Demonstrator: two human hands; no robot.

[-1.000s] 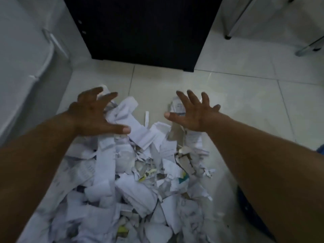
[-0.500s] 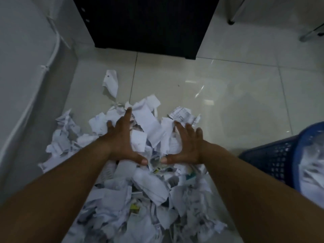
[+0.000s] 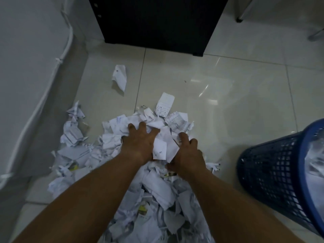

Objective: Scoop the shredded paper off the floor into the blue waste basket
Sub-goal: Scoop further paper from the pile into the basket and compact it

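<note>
A heap of white shredded paper (image 3: 157,193) lies on the pale tiled floor in front of me. My left hand (image 3: 140,142) presses into the far part of the heap, fingers curled into the scraps. My right hand (image 3: 188,151) sits close beside it, fingers bent down into the paper. A bunch of scraps is squeezed between the two palms. The blue mesh waste basket (image 3: 273,165) stands at the right edge, apart from my hands, with paper inside it.
A black cabinet (image 3: 157,21) stands on the floor straight ahead. A white wall with a cable (image 3: 57,55) runs along the left. Loose scraps (image 3: 120,78) lie beyond the heap. Metal furniture legs (image 3: 242,13) show at the top right.
Both hands came down from above the heap and drew together, closing on a bunch of paper. The view swung so the blue basket appears at the right.
</note>
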